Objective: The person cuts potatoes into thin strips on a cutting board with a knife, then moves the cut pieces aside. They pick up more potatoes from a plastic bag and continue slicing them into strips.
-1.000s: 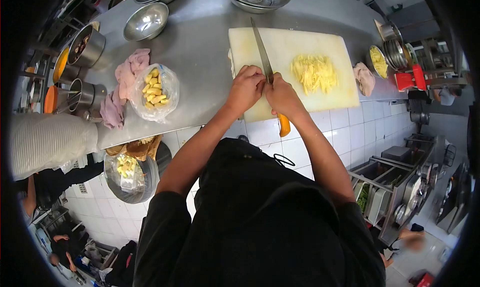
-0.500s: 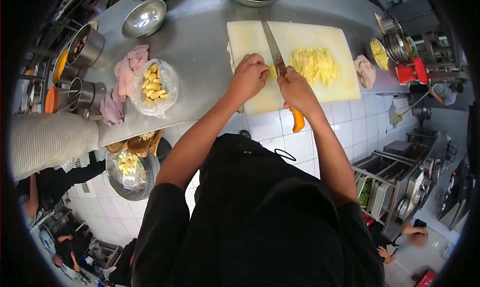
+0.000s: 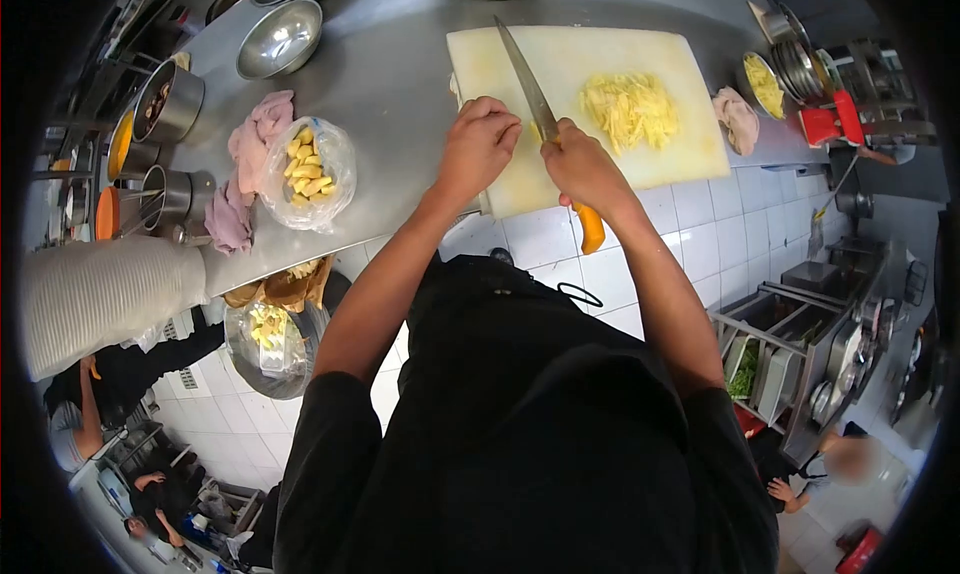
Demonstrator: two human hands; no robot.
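Note:
My right hand (image 3: 592,170) is closed around the orange handle of a long kitchen knife (image 3: 524,72). Its blade lies diagonally over the white cutting board (image 3: 690,159), tip pointing away and to the left. My left hand (image 3: 482,146) is just left of the blade, over the board's left edge, with fingers curled and fingertips together. Whatever they may pinch is hidden. A sliver of yellow shows beside the blade near these fingertips. Right of the knife, a heap of thin pale-yellow shreds (image 3: 630,111) rests on the board.
Left on the steel table (image 3: 385,104) are a plastic bag of peeled yellow pieces (image 3: 308,179), pink cloths (image 3: 262,134) and a metal bowl (image 3: 280,39). On the right are another cloth (image 3: 736,121) and a bowl of yellow shreds (image 3: 763,84). A lined bin (image 3: 300,369) stands below. Other people are around.
The knife has swung left, its tip further from the shreds. My left hand has shifted slightly left. The heap of shreds looks more bunched, and the whole view has shifted a little.

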